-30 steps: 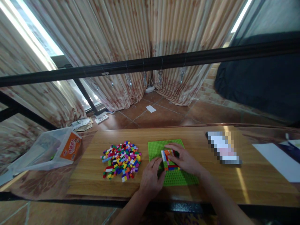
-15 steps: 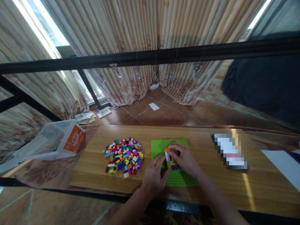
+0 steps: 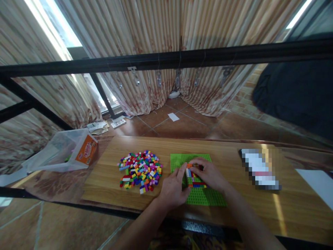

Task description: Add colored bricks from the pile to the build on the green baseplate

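Note:
A small structure of coloured toy bricks (image 3: 189, 180), with orange, white, blue, red and green pieces, stands on a green studded baseplate (image 3: 205, 199). My left hand (image 3: 173, 189) grips the structure's left side, fingertips at its far left corner and thumb near the front corner. From the right, my right hand (image 3: 209, 173) curls over the far end, its thumb and fingers closed on the bricks there. Those fingers cover part of the structure, so any single brick between them is hidden. Left of the baseplate lies a pile of loose toy bricks (image 3: 142, 170).
The wooden board (image 3: 104, 180) bears all this. At its left sits a clear plastic box (image 3: 59, 166) with an orange label. A pixelated flat object (image 3: 260, 170) lies at the right, near white paper (image 3: 316, 185). A black metal bar (image 3: 145, 62) crosses beyond the board.
The view has shifted slightly, so most things appear a little farther right. My left fingers have slid up toward the structure's far left corner. My right hand stays at the far end.

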A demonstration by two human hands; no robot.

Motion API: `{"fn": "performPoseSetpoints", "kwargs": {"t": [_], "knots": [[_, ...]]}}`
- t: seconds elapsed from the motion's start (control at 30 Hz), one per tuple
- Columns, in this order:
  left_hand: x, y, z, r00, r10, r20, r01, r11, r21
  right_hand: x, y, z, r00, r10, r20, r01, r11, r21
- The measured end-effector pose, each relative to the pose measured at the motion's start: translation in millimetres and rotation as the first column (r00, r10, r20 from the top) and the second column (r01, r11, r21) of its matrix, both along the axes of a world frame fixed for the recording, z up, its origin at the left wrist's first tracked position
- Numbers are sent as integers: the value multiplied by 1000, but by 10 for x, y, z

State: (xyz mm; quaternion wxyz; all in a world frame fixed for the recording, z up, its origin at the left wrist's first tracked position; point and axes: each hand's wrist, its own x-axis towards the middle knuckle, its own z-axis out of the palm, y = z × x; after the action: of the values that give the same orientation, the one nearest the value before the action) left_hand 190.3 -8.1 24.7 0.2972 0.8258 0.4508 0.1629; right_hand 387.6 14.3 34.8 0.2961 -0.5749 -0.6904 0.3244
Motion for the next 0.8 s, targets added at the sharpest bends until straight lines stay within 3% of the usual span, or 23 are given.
{"fn": "performPoseSetpoints", "kwargs": {"t": [0.53,0.7,0.8], "knots": [[49,39,90,992,-38,-118,34,999,-35,-12,44,25,1000,-28,-7,27,999,-30],[61,34,95,993,-28,-116,27,1000,-14,-45,33,-16,999,-48,12,48,999,14],[45,28,60,996,-18,-90,19,1000,11,-56,-35,-111,991,-114,-68,119,990,77]]}}
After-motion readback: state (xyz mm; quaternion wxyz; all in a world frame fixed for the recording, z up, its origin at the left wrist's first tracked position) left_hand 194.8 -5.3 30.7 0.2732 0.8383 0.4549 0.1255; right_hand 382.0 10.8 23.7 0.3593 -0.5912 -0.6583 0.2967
